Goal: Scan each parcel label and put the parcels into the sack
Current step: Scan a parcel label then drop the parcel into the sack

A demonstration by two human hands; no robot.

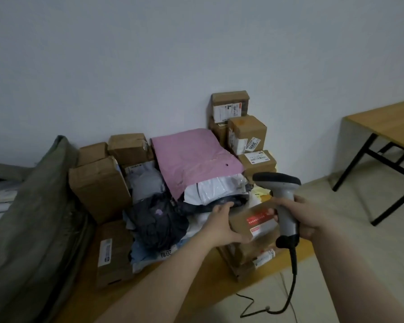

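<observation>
Head view, the only 1 here, looks down over 2 forearms at a heap of parcels (pixel 149 206) piled against the wall (pixel 126 66). The left hand (pixel 222 224) grasps a small cardboard box (pixel 239 227) by its left end, thumb along the near edge and fingers curled over the far edge. The box sits at the front right of the heap, on or just above other cartons; I cannot tell whether it is lifted clear. Its red label (pixel 259 219) faces up toward the camera, and its long axis runs left to right between the 2 hands.

The right hand (pixel 308 215) is clenched round the handle of a grey scanner (pixel 286 206), held upright just beside the box's right end. 1 or 2 fingertips (pixel 272 212) appear to touch that end. The scanner's dark head sits above the box and seems to aim left and away over the heap, not down at the label. A scan would probably need the nose tipped down, or the box tilted up to meet it. Its cable (pixel 292 283) hangs to the floor.

The grey-green sack (pixel 33 206) lies slumped well to the left, beyond the heap. That puts it on the side of the hand gripping the box, so the left hand looks better placed to carry it across. A pink mailer (pixel 191 157) tops the heap behind, and a wooden table (pixel 383 117) stands at far right.
</observation>
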